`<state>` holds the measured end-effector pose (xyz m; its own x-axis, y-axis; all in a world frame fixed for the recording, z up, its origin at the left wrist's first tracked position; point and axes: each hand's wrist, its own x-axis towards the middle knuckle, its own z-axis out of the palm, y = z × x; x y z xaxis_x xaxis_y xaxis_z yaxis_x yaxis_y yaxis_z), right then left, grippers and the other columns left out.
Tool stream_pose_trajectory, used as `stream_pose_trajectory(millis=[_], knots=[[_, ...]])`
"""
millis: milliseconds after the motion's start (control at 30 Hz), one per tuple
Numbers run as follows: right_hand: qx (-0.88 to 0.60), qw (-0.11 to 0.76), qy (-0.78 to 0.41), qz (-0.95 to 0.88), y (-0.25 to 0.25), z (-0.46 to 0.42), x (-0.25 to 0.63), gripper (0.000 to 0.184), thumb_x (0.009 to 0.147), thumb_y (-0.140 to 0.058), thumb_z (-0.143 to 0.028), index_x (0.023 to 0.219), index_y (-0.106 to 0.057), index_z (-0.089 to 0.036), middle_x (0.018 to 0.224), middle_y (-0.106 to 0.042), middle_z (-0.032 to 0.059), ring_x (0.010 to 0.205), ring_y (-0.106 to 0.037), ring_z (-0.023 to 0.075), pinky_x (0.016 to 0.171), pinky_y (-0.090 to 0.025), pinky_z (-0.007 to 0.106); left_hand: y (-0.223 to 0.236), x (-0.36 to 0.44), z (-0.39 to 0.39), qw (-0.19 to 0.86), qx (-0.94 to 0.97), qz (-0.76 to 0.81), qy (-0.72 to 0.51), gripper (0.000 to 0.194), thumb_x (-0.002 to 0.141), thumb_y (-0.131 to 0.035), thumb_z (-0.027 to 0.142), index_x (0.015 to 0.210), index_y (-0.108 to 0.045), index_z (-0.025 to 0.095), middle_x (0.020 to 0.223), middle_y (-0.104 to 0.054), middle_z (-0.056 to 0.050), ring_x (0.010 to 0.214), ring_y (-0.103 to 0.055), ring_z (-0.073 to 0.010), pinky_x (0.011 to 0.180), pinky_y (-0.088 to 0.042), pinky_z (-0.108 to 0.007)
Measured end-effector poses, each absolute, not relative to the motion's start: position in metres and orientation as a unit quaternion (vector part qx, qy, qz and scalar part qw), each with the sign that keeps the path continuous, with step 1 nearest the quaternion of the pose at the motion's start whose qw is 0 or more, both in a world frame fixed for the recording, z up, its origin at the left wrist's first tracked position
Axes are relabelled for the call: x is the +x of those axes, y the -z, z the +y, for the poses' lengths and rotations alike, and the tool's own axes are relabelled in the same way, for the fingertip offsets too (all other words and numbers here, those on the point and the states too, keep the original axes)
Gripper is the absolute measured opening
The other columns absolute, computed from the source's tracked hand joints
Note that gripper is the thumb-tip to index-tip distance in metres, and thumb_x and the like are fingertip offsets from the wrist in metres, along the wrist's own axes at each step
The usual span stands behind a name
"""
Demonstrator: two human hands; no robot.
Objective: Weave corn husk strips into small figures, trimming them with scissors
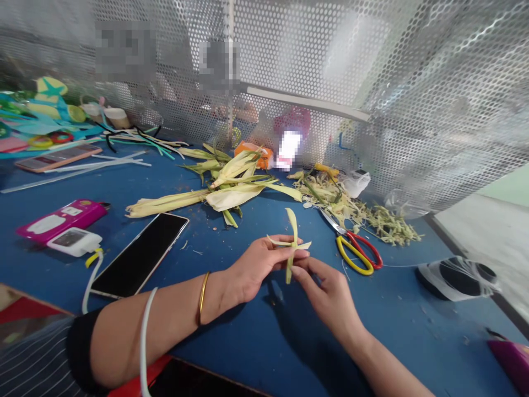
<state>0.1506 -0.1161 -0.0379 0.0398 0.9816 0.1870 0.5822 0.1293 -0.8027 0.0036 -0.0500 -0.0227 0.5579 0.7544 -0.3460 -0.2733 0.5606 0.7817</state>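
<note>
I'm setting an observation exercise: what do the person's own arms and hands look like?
The left hand is ungloved, with a slim gold bangle at the wrist, a white cable across the forearm and a dark, pale-striped, black-cuffed sleeve. The right hand is ungloved; no sleeve shows.

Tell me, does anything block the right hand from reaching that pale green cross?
Nothing visible does: the right hand is at the lower end of the pale green cross and appears to touch it. The left hand grips it near the middle. The scissors lie further right.
</note>
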Motion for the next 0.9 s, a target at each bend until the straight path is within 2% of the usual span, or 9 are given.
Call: stream_pose_trajectory(millis=[133, 333, 533, 633, 700, 767, 900], knots=[[-0.59, 0.403, -0.359, -0.6, 0.045, -0.115, 0.141, 0.037, 0.091, -0.051, -0.041, 0.062, -0.058, -0.02, 0.06, -0.057, -0.0007, 0.058, -0.05, 0.0142, 0.058, -0.038, 0.025, 0.026, 0.006, -0.053, 0.818, 0.342, 0.34, -0.314, 0.026, 0.074, -0.077, 0.022, 0.097, -0.069, 0.013, 0.091, -0.074, -0.011, 0.064, -0.064, -0.015, 0.056, -0.051, -0.027], [-0.58, 0.396, -0.334, -0.629, 0.044, -0.117, 0.141, 0.038, 0.089, -0.053, -0.037, 0.056, -0.051, -0.02, 0.056, -0.048, -0.0024, 0.056, -0.041, 0.0123, 0.054, -0.032, 0.025, 0.025, 0.006, -0.055, 0.809, 0.327, 0.363, -0.326, 0.022, 0.075, -0.074, 0.016, 0.096, -0.07, 0.011, 0.088, -0.074, -0.011, 0.075, -0.067, -0.0161, 0.065, -0.052, -0.024], [-0.604, 0.46, -0.333, -0.559, 0.041, -0.114, 0.145, 0.038, 0.09, -0.053, -0.045, 0.061, -0.056, -0.02, 0.058, -0.054, -0.0008, 0.058, -0.048, 0.0139, 0.056, -0.038, 0.026, 0.023, -0.002, -0.044, 0.833, 0.315, 0.319, -0.323, 0.024, 0.085, -0.065, 0.017, 0.108, -0.068, 0.014, 0.083, -0.074, -0.008, 0.077, -0.069, -0.0154, 0.071, -0.054, -0.026], [-0.609, 0.537, -0.274, -0.515, 0.039, -0.111, 0.153, 0.021, 0.082, -0.065, -0.042, 0.086, -0.064, -0.021, 0.079, -0.064, 0.0017, 0.076, -0.057, 0.0175, 0.071, -0.045, 0.028, 0.021, -0.006, -0.039, 0.866, 0.283, 0.293, -0.292, 0.025, 0.085, -0.063, 0.015, 0.11, -0.069, 0.015, 0.075, -0.071, -0.005, 0.071, -0.068, -0.0135, 0.064, -0.053, -0.022], [-0.593, 0.559, -0.259, -0.518, 0.038, -0.109, 0.157, 0.026, 0.081, -0.067, -0.038, 0.101, -0.065, -0.022, 0.099, -0.067, 0.0052, 0.094, -0.06, 0.021, 0.085, -0.046, 0.033, 0.021, -0.007, -0.039, 0.891, 0.248, 0.271, -0.267, 0.026, 0.083, -0.062, 0.011, 0.108, -0.069, 0.014, 0.069, -0.068, -0.002, 0.064, -0.066, -0.0113, 0.057, -0.05, -0.019], [-0.575, 0.545, -0.284, -0.54, 0.038, -0.108, 0.157, 0.023, 0.084, -0.064, -0.035, 0.104, -0.067, -0.023, 0.108, -0.068, 0.0064, 0.104, -0.059, 0.0229, 0.092, -0.044, 0.035, 0.021, -0.008, -0.039, 0.912, 0.22, 0.248, -0.243, 0.026, 0.082, -0.062, 0.009, 0.107, -0.069, 0.014, 0.067, -0.066, 0.0, 0.058, -0.063, -0.0096, 0.053, -0.048, -0.019], [-0.558, 0.511, -0.336, -0.562, 0.043, -0.107, 0.155, 0.016, 0.085, -0.062, -0.034, 0.086, -0.072, -0.022, 0.085, -0.072, 0.003, 0.087, -0.064, 0.0219, 0.081, -0.048, 0.033, 0.023, -0.008, -0.041, 0.929, 0.203, 0.234, -0.2, 0.025, 0.082, -0.063, 0.012, 0.106, -0.068, 0.012, 0.069, -0.068, -0.002, 0.058, -0.064, -0.0113, 0.053, -0.05, -0.021]])
